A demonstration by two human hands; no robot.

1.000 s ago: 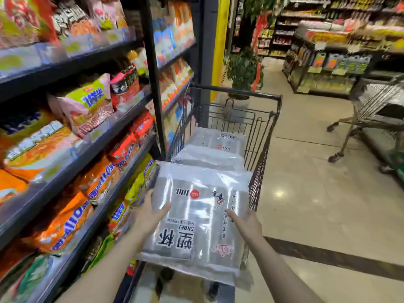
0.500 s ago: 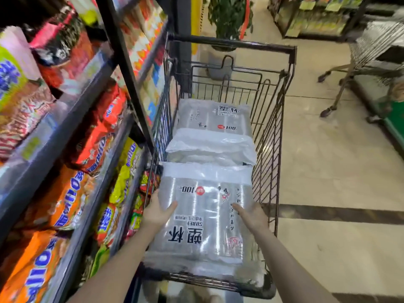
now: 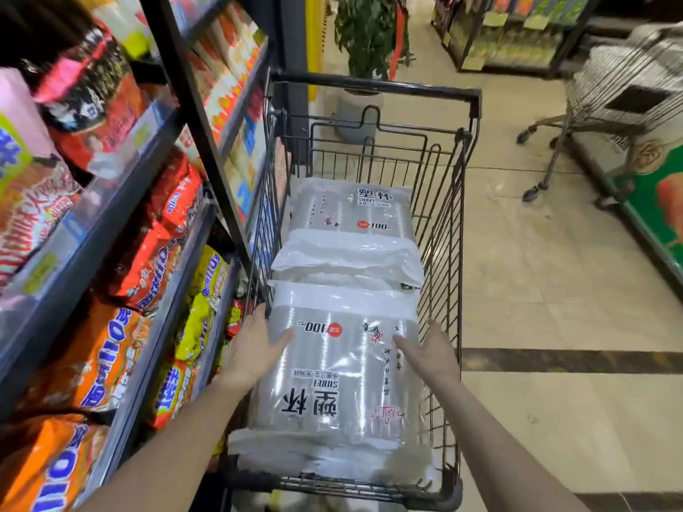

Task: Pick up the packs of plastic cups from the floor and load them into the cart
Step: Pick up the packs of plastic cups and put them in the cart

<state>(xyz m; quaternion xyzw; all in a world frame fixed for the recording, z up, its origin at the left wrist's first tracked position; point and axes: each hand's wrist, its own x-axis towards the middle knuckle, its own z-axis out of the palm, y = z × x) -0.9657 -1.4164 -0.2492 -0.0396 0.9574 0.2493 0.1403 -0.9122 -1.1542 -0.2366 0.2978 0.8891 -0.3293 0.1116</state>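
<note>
A clear pack of plastic cups (image 3: 340,371) with black print lies in the near end of the black wire cart (image 3: 377,85). My left hand (image 3: 255,349) grips its left side and my right hand (image 3: 428,352) grips its right side, thumbs lying on top. The other fingers are hidden along the pack's sides. A second pack of plastic cups (image 3: 354,212) lies at the cart's far end, its white end flap overlapping the near pack's far edge.
Dark shelves (image 3: 122,201) with red, orange and yellow snack bags stand close on the cart's left. A potted plant (image 3: 366,35) stands beyond the cart. Another cart (image 3: 610,105) and a green display (image 3: 665,201) are at the right, with tiled floor between.
The pack in my hands has gone down from above the cart's near rim into the cart, behind the other pack. My view has tilted downward.
</note>
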